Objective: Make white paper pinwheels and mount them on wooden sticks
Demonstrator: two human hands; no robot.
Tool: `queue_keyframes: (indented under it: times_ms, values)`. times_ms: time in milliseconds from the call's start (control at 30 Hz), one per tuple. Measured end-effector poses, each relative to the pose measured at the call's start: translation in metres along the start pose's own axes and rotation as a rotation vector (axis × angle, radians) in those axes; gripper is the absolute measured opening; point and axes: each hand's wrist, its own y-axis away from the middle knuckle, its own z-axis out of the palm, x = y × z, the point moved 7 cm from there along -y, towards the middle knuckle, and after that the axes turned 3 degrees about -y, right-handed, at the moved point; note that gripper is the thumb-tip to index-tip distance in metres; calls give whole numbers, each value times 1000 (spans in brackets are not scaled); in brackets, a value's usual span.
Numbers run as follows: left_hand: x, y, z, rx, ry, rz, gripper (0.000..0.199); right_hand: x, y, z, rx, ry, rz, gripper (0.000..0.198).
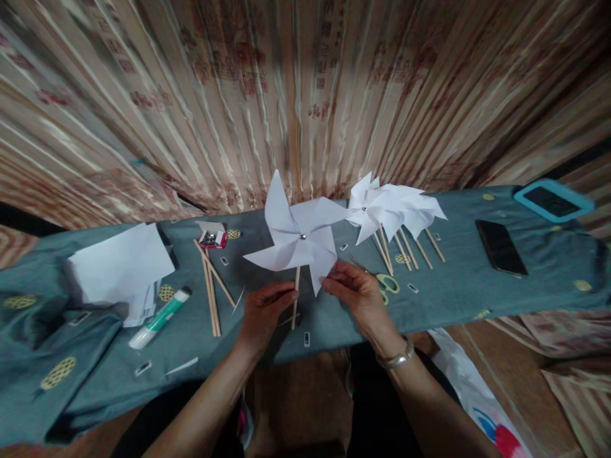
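Observation:
A white paper pinwheel (310, 219) with a shiny pin at its centre stands upright in front of me. Its wooden stick (296, 280) is pinched between the thumb and fingers of my left hand (267, 308). My right hand (356, 289) has its thumb and fingertips closed on the edge of the lower right blade. Just beyond that hand lie scissors with pale green handles (389, 284). Several finished pinwheels (394, 207) lie overlapping at the back right, sticks toward me. Left of my left hand are loose wooden sticks (210, 292).
A small open red-and-white box (212, 236) holds metal pins. White paper sheets (121, 264) and a green-and-white glue stick (160, 318) lie at left. A phone (501, 247) and a blue-framed device (554, 200) lie right on the cloth-covered table (458, 286). A curtain (296, 95) hangs behind.

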Motion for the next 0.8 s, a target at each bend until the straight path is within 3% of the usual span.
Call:
queue_keyframes:
  times_ms: [333,800]
  values:
    - [3,2,5,-29,13,-12,19,4,6,17,-96,-36,45,32]
    - [-1,2,8,-70,53,-54,27,4,9,18,-113,17,68,30]
